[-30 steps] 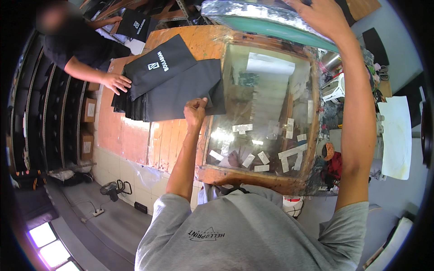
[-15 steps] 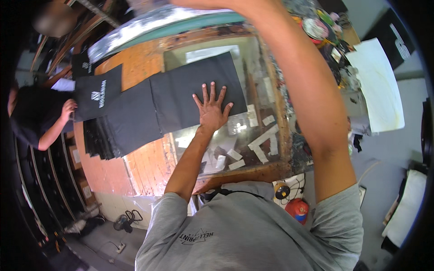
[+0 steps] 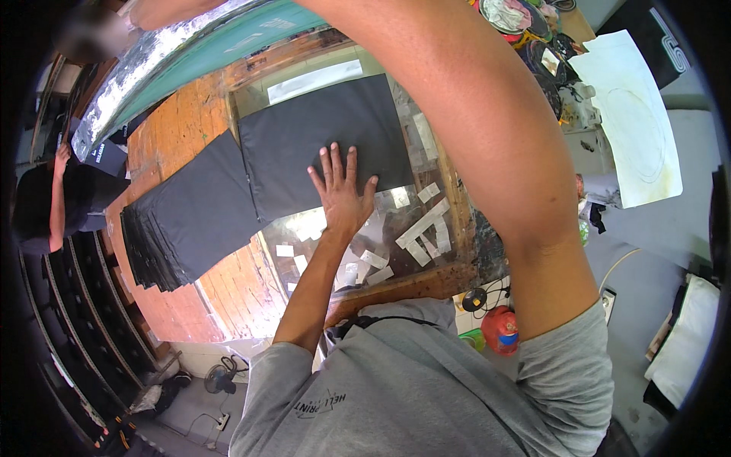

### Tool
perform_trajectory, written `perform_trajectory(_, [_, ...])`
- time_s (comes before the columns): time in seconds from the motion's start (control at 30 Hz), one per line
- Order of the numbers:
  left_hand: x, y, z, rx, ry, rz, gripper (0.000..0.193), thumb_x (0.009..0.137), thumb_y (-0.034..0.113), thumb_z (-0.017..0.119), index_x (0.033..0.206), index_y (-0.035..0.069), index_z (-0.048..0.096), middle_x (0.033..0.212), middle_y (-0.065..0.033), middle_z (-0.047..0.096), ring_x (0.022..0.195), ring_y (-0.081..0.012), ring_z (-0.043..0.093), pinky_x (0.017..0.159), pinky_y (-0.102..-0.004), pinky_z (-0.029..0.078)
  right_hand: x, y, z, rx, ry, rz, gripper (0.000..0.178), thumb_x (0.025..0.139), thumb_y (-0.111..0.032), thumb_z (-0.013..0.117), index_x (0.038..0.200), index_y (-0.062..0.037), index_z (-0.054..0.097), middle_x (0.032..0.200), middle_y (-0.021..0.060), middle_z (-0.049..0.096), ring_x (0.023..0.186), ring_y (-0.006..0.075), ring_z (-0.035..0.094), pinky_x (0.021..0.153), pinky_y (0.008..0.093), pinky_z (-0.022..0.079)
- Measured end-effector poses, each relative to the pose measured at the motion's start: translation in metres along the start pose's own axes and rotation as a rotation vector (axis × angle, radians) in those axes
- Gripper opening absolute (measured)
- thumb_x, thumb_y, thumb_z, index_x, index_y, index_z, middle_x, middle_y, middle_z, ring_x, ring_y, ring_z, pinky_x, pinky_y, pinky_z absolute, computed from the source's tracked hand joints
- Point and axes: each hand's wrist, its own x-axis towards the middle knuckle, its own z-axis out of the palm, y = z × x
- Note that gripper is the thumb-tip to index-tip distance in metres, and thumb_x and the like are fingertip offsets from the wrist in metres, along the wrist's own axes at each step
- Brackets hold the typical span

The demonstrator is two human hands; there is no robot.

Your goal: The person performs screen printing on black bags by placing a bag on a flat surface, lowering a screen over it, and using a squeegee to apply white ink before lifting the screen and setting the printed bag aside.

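My left hand (image 3: 344,196) lies flat with fingers spread on a flat black sheet (image 3: 304,129), which looks like fabric and sits on a glass panel (image 3: 358,255) set in the wooden table. Beside it on the left is a fanned stack of similar black sheets (image 3: 190,209). My right arm (image 3: 472,114) reaches up across the view and bends toward the far left. Its end lies by the far side of a silver-edged frame with a green face (image 3: 205,65), a screen-printing frame by its look. My right hand's fingers are blurred or cut off.
A co-worker in black (image 3: 53,202) stands at the left with one hand raised beside a printed black sheet (image 3: 105,156). White tape pieces (image 3: 422,222) dot the glass. At right hangs a white board (image 3: 636,122) near cluttered supplies (image 3: 533,38). A red container (image 3: 500,330) stands below the table.
My right arm has swung left, and the green-faced frame shows lower and farther left. The co-worker's printed sheet has moved off the stack to the left. My left hand stays flat on the black sheet.
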Motion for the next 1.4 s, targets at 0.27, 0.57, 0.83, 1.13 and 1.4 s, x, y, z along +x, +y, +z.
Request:
perform_trajectory(0.27, [-0.023,0.003,0.005,0.127,0.000,-0.036,0.072,0.100,0.049,0.056,0.158,0.009,0.041,0.169,-0.0189,0.024,0.159,-0.0372,0.012,0.122,-0.0699,-0.001,-0.002,-0.007,0.000,0.007,-0.002,0.028,0.040,0.096,-0.030,0.061,0.106,0.0067,0.073,0.096,0.0220,0.073,0.084,0.0280,0.071,0.073,0.0393,0.061])
perform_trajectory(0.57, [-0.024,0.004,0.005,0.129,-0.001,-0.009,0.071,0.102,0.051,0.053,0.157,0.007,0.042,0.168,-0.0217,0.026,0.159,-0.0397,0.013,0.120,-0.0723,-0.001,0.004,-0.013,0.007,-0.039,0.023,0.038,0.037,0.097,-0.029,0.060,0.103,0.0048,0.074,0.088,0.0186,0.073,0.075,0.0257,0.070,0.068,0.0388,0.059])
perform_trajectory(0.83, [-0.040,0.012,-0.070,-0.406,0.155,-0.081,0.063,0.101,0.036,0.062,0.153,0.003,0.045,0.163,-0.0242,0.034,0.154,-0.0425,0.026,0.122,-0.0679,0.006,-0.052,-0.019,0.067,-0.163,0.245,-0.089,0.039,0.093,-0.041,0.065,0.103,-0.0046,0.074,0.081,0.0177,0.071,0.083,0.0335,0.071,0.091,0.0525,0.049])
perform_trajectory(1.13, [-0.119,0.011,-0.108,-2.107,0.291,-0.964,0.061,0.101,0.037,0.066,0.144,0.002,0.040,0.128,-0.0153,0.051,0.125,-0.0341,0.052,0.108,-0.0557,0.045,-0.158,0.037,0.232,-0.001,0.110,0.085,0.051,0.078,0.008,0.067,0.126,-0.0081,0.067,0.092,0.0123,0.066,0.091,0.0285,0.061,0.085,0.0450,0.040])
perform_trajectory(1.4, [-0.122,-0.010,-0.064,-2.021,0.246,-1.159,0.038,0.101,0.032,0.069,0.122,0.008,0.050,0.114,-0.0103,0.053,0.110,-0.0278,0.058,0.096,-0.0495,0.053,-0.022,0.150,0.300,-0.336,0.325,0.037,0.049,0.077,0.010,0.064,0.121,-0.0123,0.067,0.104,0.0072,0.066,0.104,0.0269,0.060,0.092,0.0453,0.039])
